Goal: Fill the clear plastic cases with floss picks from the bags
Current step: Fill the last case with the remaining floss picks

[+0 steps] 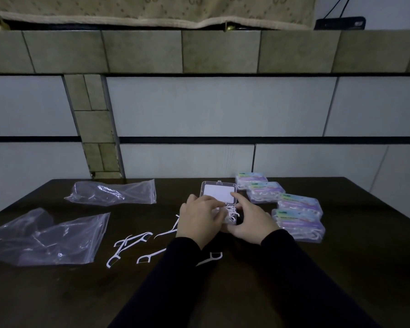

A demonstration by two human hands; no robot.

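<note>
An open clear plastic case (219, 192) lies mid-table, its lid with a white label tipped back toward the wall. A bunch of white floss picks (231, 213) sits in the case's base between my hands. My left hand (200, 220) covers the base's left side, its fingers curled onto the picks. My right hand (249, 221) holds the base's right side, thumb near the lid. Several loose floss picks (130, 245) lie on the table to the left of my arms. Two clear plastic bags, one near (45, 237) and one far (114, 192), lie flat at the left.
Several closed, filled cases with colourful labels (298, 216) are lined up at the right, running back toward the wall. The dark wooden table (341, 268) ends at a tiled wall. One more pick (211, 256) lies between my forearms.
</note>
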